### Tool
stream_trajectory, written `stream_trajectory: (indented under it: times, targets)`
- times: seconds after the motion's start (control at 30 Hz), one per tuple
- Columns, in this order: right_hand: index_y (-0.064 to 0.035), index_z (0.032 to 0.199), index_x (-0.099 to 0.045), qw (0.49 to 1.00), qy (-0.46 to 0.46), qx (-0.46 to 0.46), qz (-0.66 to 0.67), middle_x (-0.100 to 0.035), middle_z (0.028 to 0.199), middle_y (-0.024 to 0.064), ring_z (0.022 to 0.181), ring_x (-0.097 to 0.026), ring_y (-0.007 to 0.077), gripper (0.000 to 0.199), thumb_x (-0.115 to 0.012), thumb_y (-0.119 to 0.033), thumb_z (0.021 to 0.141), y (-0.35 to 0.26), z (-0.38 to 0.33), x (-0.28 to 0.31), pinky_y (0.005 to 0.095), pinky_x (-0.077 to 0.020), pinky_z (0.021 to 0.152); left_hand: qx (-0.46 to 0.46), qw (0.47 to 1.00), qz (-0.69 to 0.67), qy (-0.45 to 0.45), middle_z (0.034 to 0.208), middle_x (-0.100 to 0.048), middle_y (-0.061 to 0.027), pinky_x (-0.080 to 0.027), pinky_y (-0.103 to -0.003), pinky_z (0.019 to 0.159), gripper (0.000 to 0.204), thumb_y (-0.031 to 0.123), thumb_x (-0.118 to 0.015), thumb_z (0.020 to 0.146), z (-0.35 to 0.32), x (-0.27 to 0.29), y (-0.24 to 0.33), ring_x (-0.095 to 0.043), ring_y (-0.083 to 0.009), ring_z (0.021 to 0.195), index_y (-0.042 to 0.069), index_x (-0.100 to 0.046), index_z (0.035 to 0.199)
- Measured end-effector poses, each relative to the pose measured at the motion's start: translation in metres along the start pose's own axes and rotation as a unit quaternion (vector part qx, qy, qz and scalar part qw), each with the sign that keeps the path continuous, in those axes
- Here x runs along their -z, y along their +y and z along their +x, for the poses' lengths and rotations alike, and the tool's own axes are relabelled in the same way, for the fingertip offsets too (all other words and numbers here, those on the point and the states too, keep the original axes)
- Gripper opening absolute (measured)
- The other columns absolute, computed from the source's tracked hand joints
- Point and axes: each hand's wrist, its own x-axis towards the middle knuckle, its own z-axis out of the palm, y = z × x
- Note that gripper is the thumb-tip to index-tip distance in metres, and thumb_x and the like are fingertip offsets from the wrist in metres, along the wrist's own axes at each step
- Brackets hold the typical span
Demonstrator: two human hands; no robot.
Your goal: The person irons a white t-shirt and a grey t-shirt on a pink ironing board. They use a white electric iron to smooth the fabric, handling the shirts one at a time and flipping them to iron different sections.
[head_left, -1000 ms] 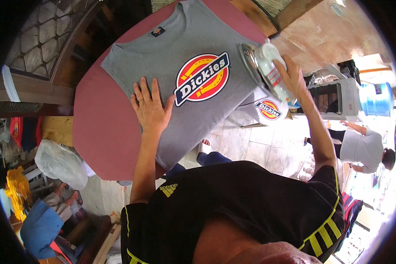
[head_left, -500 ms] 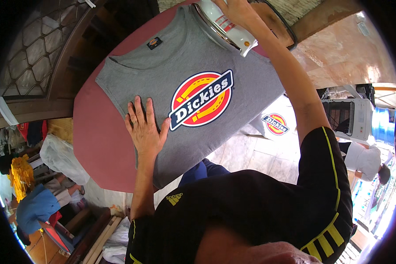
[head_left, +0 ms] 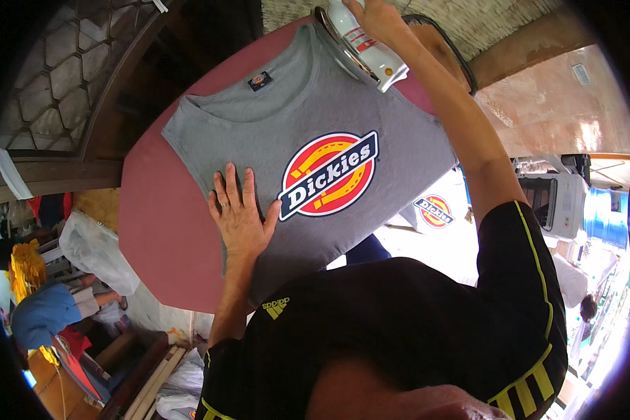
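Observation:
A grey sleeveless shirt lies spread on a rounded, dull-red padded board. A large round print in red, yellow and dark blue marks its chest, and a small dark label sits inside the neckline. My left hand rests flat on the cloth beside the print, fingers spread, a ring on one finger. At the far edge, my right hand is closed round a white iron with a shiny metal rim. The iron stands over the shirt's far shoulder; its soleplate is hidden.
Beyond the iron is a brown, dark-rimmed object. A white cloth with a smaller similar print hangs right of the board. A metal lattice stands far left. Lower left are a person in blue and a clear plastic bag.
The shirt and board appear slightly lower in view. The iron has shifted a little toward the far edge relative to the shirt. My left hand stays flat on the cloth.

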Motion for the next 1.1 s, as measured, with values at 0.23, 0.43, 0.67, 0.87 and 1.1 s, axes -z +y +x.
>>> stream_trajectory:
  times: [0.23,0.43,0.67,0.87,1.1]
  targets:
    - [0.0044,0.112,-0.061,0.969,0.074,-0.107,0.208,-0.064,0.099,0.0308,0.092,-0.064,0.0457,0.043,-0.051,-0.036,0.099,-0.002,-0.013,0.008,0.0509,-0.0518,0.078,-0.021,0.978,-0.108,0.176,0.129,-0.054,-0.0144,-0.033,-0.053,0.096,0.047,0.041,-0.065,0.088,0.113,-0.006,0.038,-0.047,-0.0344,0.122,0.009,-0.059,0.122]
    - [0.0031,0.106,-0.061,0.959,0.055,-0.056,0.273,-0.066,0.083,0.0287,0.081,-0.066,0.0450,0.041,-0.058,-0.037,0.097,0.010,-0.084,0.037,0.0493,-0.0518,0.072,0.009,0.968,-0.136,0.209,0.119,-0.057,-0.0164,-0.041,-0.053,0.090,0.045,0.039,-0.064,0.089,0.291,-0.054,0.070,-0.052,-0.0365,0.115,0.007,-0.061,0.121]
    - [0.0017,0.105,-0.061,0.936,0.038,0.006,0.350,-0.067,0.080,0.0245,0.068,-0.068,0.0392,0.037,-0.063,-0.034,0.095,0.019,-0.094,0.051,0.0432,-0.0532,0.060,0.009,0.982,-0.185,0.038,0.094,-0.069,-0.0168,-0.052,-0.040,0.080,0.033,0.035,-0.066,0.090,0.376,-0.082,0.042,-0.067,-0.0312,0.090,0.006,-0.071,0.106]
    - [0.0005,0.110,-0.064,0.951,0.091,0.075,0.287,-0.067,0.081,0.0256,0.066,-0.067,0.0393,0.041,-0.063,-0.038,0.095,0.005,-0.001,0.013,0.0458,-0.0533,0.061,0.015,0.960,-0.259,0.107,0.099,-0.070,-0.0171,-0.052,-0.040,0.083,0.032,0.035,-0.061,0.092,0.364,-0.060,0.001,-0.067,-0.0329,0.094,0.008,-0.072,0.104]
    - [0.0021,0.109,-0.062,0.946,0.068,0.104,0.300,-0.066,0.092,0.0291,0.083,-0.065,0.0444,0.046,-0.054,-0.042,0.097,0.005,0.028,0.014,0.0499,-0.0525,0.073,0.183,0.965,0.052,0.181,0.143,-0.049,-0.0115,-0.034,-0.059,0.102,0.054,0.050,-0.048,0.097,0.197,-0.048,0.011,-0.042,-0.0378,0.133,0.009,-0.055,0.133]
